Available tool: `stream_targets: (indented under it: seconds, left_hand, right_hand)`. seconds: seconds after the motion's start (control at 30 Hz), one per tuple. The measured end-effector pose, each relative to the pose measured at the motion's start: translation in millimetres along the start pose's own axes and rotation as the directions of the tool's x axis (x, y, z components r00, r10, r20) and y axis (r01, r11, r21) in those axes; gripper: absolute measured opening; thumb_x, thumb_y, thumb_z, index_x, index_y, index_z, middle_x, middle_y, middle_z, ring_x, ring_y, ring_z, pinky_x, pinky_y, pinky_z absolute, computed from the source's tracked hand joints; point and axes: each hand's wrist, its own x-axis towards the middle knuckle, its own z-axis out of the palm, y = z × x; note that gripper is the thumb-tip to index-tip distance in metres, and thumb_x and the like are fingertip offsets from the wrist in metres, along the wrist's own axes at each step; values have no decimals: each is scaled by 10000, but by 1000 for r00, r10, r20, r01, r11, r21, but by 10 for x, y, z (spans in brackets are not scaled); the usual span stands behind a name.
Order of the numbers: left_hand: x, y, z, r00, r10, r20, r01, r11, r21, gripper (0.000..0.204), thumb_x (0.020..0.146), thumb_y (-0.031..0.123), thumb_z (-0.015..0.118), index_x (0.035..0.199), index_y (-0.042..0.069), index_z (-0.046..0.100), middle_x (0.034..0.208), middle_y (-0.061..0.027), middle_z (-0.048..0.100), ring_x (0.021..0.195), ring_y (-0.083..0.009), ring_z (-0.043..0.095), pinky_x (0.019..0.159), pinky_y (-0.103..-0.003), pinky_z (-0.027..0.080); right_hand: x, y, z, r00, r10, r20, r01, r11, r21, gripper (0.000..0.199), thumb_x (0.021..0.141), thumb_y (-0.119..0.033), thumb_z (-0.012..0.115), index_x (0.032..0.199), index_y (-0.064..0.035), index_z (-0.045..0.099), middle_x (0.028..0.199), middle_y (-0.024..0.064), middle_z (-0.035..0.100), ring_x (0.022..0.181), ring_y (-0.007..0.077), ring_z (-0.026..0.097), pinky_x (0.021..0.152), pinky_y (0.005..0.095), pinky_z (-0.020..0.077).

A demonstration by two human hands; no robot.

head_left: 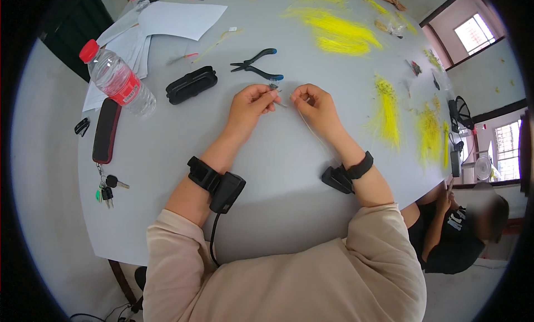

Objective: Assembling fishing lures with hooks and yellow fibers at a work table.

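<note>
Near the table's middle, my left hand (253, 106) is closed in a pinch on a small dark piece with a thin grey stem (281, 105) and fine bluish strands at its top; its exact kind is too small to tell. Just to the right, my right hand (316, 107) pinches a thin pale thread (312, 130), which hangs down toward my right wrist. The two hands are close but apart. Beyond my left hand, black pliers (248, 64) with blue handle tips lie with handles spread. A black oblong case (192, 85) lies left of them.
Loose yellow strands (342, 31) lie at the far side, with more bundles (387, 110) at right. On the left are a red-capped bottle (119, 82), papers (178, 20), a dark long case (105, 131) and keys (109, 193). A person (461, 233) sits at right.
</note>
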Motion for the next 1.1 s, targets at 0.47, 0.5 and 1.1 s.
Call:
stream_targets:
  seconds: [0.47, 0.5, 1.1]
  left_hand:
    - [-6, 2, 23, 999, 28, 27, -29, 998, 51, 132, 845, 149, 597, 924, 45, 572, 823, -47, 628, 678, -64, 525, 661, -206, 443]
    - [-5, 3, 23, 1000, 20, 11, -20, 998, 61, 132, 845, 148, 596, 924, 45, 571, 822, -47, 627, 678, -65, 526, 661, -207, 444]
    - [-11, 13, 33, 999, 28, 33, -31, 995, 91, 125, 839, 162, 601, 906, 60, 576, 805, -35, 631, 669, -59, 524, 629, -199, 417]
  right_hand:
    - [25, 114, 84, 999, 38, 23, -41, 988, 149, 76, 821, -84, 598, 854, -16, 593, 721, -42, 554, 616, 26, 422, 567, 182, 364]
    - [27, 115, 82, 999, 15, 31, -20, 986, 168, 75, 822, -82, 597, 855, -15, 590, 720, -39, 553, 619, 27, 424, 571, 181, 365]
    - [32, 90, 87, 999, 11, 42, -21, 967, 253, 82, 843, -89, 592, 869, -13, 576, 734, -45, 548, 637, 18, 429, 585, 169, 363]
